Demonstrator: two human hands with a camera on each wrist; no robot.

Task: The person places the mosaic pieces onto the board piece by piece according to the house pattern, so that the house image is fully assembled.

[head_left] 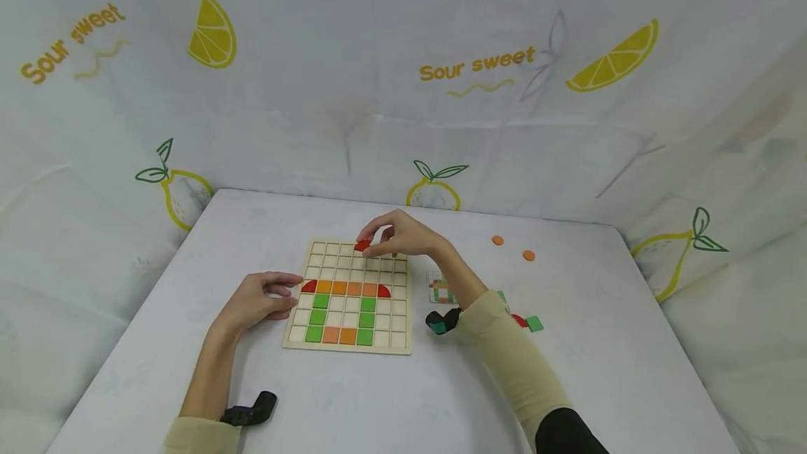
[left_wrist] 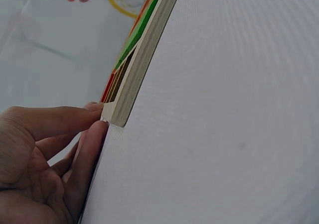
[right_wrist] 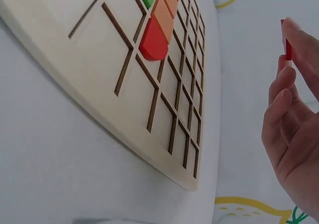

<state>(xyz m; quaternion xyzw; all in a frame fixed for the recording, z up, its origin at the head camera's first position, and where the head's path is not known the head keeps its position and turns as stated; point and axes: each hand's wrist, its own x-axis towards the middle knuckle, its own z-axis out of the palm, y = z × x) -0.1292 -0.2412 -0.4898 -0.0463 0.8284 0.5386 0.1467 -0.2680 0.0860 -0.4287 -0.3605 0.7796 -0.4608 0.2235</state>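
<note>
A wooden grid board [head_left: 391, 342] lies on the table with green, orange and red tiles set in some squares. My right hand [head_left: 403, 234] is over its far edge, pinching a red tile [head_left: 362, 245] between thumb and finger. The right wrist view shows this tile [right_wrist: 287, 47] edge-on, held clear of the board. Its full shape is partly hidden by the fingers. At the board's left edge, my left hand [head_left: 257, 300] rests its fingertips against the rim. Red rounded tiles sit at both ends of an orange row, with green tiles [head_left: 318, 317] in columns below.
Right of the board lies a small pattern card [head_left: 441, 288], partly covered by the right forearm. Two orange round pieces [head_left: 497, 240] lie farther back. Near the right sleeve are a green tile [head_left: 534, 324] and a red piece [head_left: 520, 320]. A lemon-printed cloth hangs behind the table.
</note>
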